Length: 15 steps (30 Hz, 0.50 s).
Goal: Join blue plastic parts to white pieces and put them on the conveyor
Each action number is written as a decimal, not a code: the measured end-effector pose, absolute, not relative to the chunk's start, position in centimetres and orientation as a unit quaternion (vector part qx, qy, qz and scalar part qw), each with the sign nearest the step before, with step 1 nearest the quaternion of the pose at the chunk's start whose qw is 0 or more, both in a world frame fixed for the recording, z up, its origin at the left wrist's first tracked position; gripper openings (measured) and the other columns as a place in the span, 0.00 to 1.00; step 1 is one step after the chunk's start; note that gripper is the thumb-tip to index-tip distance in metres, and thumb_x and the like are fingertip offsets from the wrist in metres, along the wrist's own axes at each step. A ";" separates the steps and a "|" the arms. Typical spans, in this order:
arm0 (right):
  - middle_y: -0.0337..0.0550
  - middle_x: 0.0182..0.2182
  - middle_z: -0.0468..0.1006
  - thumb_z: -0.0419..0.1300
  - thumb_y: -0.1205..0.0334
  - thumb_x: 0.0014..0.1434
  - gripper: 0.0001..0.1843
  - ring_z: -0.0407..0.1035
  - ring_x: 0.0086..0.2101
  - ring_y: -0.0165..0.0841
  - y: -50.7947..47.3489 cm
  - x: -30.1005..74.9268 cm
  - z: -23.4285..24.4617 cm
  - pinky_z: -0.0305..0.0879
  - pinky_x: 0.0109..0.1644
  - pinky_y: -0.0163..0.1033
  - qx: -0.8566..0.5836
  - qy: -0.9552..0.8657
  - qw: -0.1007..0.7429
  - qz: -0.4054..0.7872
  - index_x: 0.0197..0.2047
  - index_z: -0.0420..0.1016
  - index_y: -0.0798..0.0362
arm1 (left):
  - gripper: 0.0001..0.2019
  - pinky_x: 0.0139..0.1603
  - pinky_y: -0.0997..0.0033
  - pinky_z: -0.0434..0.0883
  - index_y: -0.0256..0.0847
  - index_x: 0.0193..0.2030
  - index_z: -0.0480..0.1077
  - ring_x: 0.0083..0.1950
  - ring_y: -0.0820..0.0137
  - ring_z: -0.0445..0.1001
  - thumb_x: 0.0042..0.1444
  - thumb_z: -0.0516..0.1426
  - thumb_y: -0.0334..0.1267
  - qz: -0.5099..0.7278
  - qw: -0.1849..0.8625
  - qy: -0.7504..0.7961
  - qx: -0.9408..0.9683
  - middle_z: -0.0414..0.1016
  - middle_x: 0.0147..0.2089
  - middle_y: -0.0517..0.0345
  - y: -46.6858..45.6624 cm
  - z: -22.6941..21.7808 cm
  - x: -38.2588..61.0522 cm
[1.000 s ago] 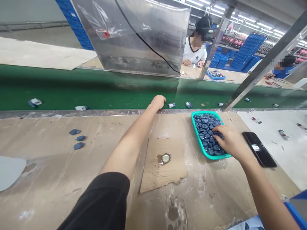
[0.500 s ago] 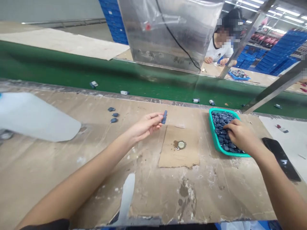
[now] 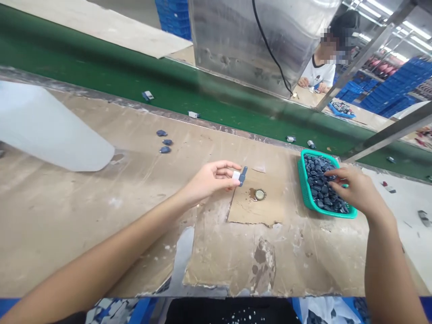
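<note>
While pinched, one slim navy plastic part (image 3: 242,176)

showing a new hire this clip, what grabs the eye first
A teal basket heaped with dark blue parts stands on the bench, with the right hand over it. Behind it runs a long green conveyor belt, and the left hand holds a small blue-and-white part above a cardboard sheet.

Teal-green lattice on the plastic basket (image 3: 305,186), slate-blue across the heaped pieces (image 3: 320,191) inside it, deep green along the conveyor belt (image 3: 84,76), plain brown on the cardboard sheet (image 3: 245,209).
</note>
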State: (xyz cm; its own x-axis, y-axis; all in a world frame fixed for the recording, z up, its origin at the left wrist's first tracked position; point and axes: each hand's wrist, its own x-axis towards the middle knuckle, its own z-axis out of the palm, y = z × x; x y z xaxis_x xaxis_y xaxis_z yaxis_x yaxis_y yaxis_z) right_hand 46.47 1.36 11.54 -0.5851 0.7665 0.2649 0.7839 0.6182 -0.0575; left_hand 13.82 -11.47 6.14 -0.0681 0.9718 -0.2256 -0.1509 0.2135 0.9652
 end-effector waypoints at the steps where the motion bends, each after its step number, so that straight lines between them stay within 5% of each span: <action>1: 0.44 0.25 0.74 0.50 0.61 0.47 0.13 0.67 0.22 0.36 1.4 46.5 11.3 0.63 0.26 0.41 -0.433 -0.894 0.111 -0.035 0.33 0.74 0.54 | 0.16 0.31 0.76 0.68 0.38 0.38 0.69 0.29 0.75 0.70 0.39 0.63 0.32 0.494 0.563 0.537 0.388 0.73 0.30 0.59 -11.5 6.0 13.8; 6: 0.49 0.30 0.74 0.47 0.67 0.49 0.14 0.69 0.32 0.42 1.5 45.9 10.1 0.65 0.35 0.45 -0.388 -0.912 0.094 -0.100 0.32 0.72 0.55 | 0.13 0.41 0.73 0.68 0.37 0.36 0.70 0.37 0.72 0.73 0.41 0.62 0.34 0.502 0.540 0.532 0.415 0.75 0.34 0.57 -11.6 5.4 14.3; 15: 0.47 0.30 0.72 0.51 0.53 0.56 0.11 0.65 0.23 0.38 1.6 47.0 11.0 0.62 0.29 0.45 -0.395 -0.901 0.170 -0.053 0.30 0.70 0.49 | 0.15 0.40 0.76 0.68 0.37 0.42 0.72 0.36 0.76 0.72 0.44 0.60 0.32 0.522 0.650 0.447 0.325 0.73 0.43 0.53 -12.1 5.1 15.3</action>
State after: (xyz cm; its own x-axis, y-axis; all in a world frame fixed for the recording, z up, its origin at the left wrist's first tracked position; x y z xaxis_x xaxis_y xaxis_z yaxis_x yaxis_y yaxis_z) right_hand 46.99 1.63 10.99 -0.6301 0.6936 0.3491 0.7297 0.6826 -0.0392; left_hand 15.32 -12.10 5.14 0.0562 0.9685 -0.2424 -0.3884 0.2449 0.8883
